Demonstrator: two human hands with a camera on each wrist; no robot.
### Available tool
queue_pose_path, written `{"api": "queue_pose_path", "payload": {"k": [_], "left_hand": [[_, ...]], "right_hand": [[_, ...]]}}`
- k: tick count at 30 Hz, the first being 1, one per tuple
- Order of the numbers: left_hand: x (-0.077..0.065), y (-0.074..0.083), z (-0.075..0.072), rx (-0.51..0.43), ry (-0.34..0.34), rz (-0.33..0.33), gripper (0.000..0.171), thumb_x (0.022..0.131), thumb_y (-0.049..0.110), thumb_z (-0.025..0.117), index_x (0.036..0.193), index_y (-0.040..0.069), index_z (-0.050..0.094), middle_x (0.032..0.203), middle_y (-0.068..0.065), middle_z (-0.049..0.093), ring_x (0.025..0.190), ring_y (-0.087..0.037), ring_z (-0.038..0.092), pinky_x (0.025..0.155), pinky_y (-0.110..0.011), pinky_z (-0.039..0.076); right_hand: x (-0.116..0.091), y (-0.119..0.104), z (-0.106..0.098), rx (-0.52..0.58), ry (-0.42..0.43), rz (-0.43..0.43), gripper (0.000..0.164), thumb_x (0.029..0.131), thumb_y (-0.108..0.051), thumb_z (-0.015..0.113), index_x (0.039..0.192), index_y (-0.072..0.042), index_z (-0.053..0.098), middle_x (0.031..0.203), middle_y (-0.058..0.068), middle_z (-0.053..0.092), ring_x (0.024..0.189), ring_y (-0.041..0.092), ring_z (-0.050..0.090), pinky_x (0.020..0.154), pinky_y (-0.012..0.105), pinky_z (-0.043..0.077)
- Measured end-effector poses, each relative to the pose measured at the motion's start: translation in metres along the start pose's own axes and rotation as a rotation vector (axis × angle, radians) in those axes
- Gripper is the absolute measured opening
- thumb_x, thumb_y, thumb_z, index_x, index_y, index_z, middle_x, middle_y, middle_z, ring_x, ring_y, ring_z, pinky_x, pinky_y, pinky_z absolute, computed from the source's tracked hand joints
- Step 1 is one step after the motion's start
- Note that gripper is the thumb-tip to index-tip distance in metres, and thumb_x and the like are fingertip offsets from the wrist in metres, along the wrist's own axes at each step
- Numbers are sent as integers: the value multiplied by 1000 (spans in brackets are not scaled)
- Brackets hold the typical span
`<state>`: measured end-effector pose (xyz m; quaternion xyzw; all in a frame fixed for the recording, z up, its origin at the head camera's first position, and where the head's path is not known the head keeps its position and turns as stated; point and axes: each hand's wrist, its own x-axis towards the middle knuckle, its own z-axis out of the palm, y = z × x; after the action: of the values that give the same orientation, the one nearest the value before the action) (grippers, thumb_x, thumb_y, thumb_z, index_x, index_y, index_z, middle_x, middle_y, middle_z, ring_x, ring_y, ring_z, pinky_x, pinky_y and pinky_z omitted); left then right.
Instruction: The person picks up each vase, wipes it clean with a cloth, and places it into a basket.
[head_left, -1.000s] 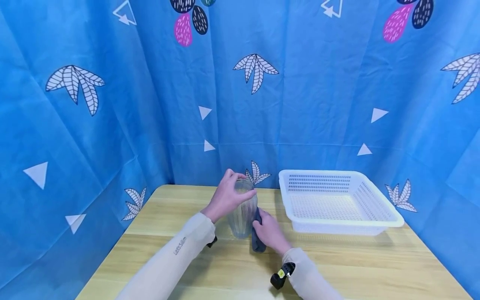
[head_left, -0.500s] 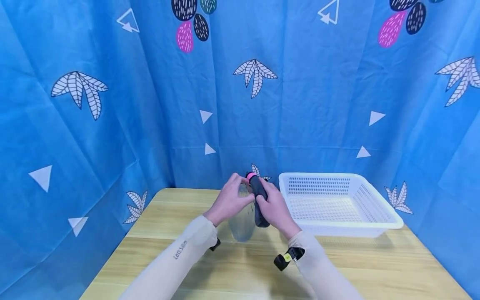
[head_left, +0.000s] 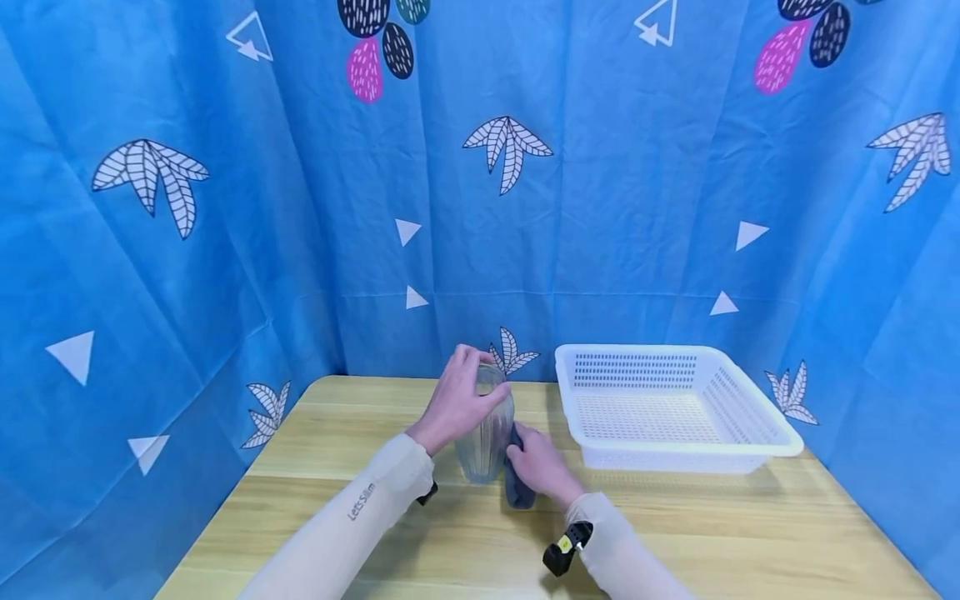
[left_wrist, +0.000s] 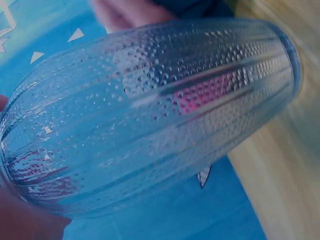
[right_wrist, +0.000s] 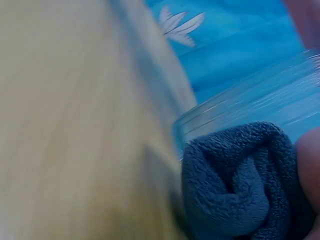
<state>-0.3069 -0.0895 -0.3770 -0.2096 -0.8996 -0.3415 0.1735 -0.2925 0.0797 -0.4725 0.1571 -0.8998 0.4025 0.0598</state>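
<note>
Down from the rim, my right hand (head_left: 542,463) presses the cloth (head_left: 517,492) low against the glass (head_left: 486,433); my left hand (head_left: 457,400) grips its top, wiping continues.

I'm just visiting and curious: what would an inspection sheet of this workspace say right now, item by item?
Surface: light wooden table, bare grain visible.
Job's things: ribbed clear glass vase stands upright on the table; dark grey cloth pressed against its lower right side.
Clutter: white perforated basket at the back right, nothing seen inside.
Hands: left hand grips the vase near its rim; right hand holds the cloth to the glass.
Cables: nothing seen; small black device strapped on the right wrist.
Surroundings: blue patterned curtain hangs behind and on both sides.
</note>
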Motion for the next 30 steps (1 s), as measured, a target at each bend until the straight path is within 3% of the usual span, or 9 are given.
{"api": "queue_pose_path", "payload": {"k": [7, 11, 14, 19, 24, 30], "left_hand": [[1, 4, -1, 84, -39, -65, 62, 92, 55, 62, 134, 9, 55, 111, -1, 42, 105, -20, 42, 84, -34, 43], [-4, 5, -3, 124, -32, -86, 67, 91, 60, 63, 135, 10, 58, 111, -1, 47, 97, -19, 47, 81, -34, 44], [-6, 8, -6, 134, -29, -88, 69, 91, 62, 63, 137, 10, 58, 112, -1, 50, 93, -19, 50, 79, -34, 45], [-6, 14, -9, 102, -92, -53, 68, 97, 54, 59, 147, 8, 50, 115, -3, 47, 97, -19, 48, 79, -33, 44], [-4, 13, -7, 72, -106, -26, 60, 100, 43, 55, 147, 7, 49, 116, -6, 45, 106, -20, 43, 83, -35, 41], [-3, 10, -3, 74, -57, -11, 57, 92, 39, 57, 140, 9, 56, 113, -8, 48, 107, -22, 43, 86, -37, 40]], "right_hand": [[6, 2, -11, 39, 5, 44, 38, 93, -9, 55, 130, -6, 64, 102, 14, 69, 79, 20, 60, 74, 38, 51], [6, -19, -30, 86, 77, 58, 47, 96, -11, 54, 142, -9, 57, 120, 18, 68, 94, 25, 65, 82, 43, 53], [9, -39, -46, 103, 151, 23, 53, 96, -12, 53, 149, -9, 49, 135, 20, 61, 109, 30, 63, 91, 48, 51], [11, -63, -63, 94, 220, -56, 56, 94, -9, 55, 150, -7, 47, 138, 21, 58, 113, 36, 60, 94, 53, 48], [10, -56, -55, 88, 190, -25, 56, 96, -10, 52, 152, -6, 44, 139, 22, 56, 118, 35, 59, 97, 51, 48], [4, -25, -25, 51, 120, 6, 48, 96, -10, 53, 144, -8, 54, 125, 20, 66, 104, 30, 65, 88, 49, 52]]}}
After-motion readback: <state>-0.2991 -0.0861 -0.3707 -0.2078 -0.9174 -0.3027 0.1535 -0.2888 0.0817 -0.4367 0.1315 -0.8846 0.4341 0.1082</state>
